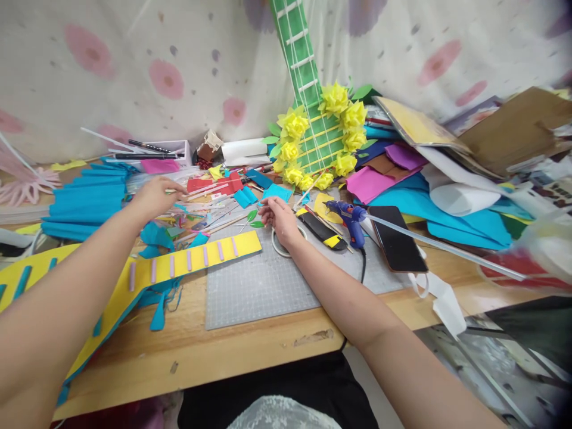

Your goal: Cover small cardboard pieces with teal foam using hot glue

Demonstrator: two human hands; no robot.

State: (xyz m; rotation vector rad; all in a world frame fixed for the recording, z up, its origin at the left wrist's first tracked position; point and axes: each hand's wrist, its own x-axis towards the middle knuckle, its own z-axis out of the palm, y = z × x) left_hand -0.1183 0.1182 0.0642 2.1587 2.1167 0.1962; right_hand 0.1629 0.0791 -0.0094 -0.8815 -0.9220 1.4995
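My left hand (157, 198) reaches over a heap of paper scraps and thin sticks, its fingers stretched forward near a pale stick (206, 190). My right hand (282, 221) is above the grey cutting mat (250, 292), fingers curled in with the tips close together; what they pinch, if anything, is too small to make out. Beside those fingertips lie green paper leaves (252, 215) on thin stems. A roll of tape (277, 245) sits partly under the right hand. Below my left forearm, a yellow guitar-shaped cutout (181, 265) with purple and blue strips lies on the table.
A green paper guitar (308, 77) with yellow flowers (292, 123) leans upright at the back. To the right are a black-and-yellow cutter (322, 229), a blue glue gun (351, 217) with a long glue stick, a phone (397, 238) and piled paper (469, 220). Blue pleated paper (84, 199) lies left.
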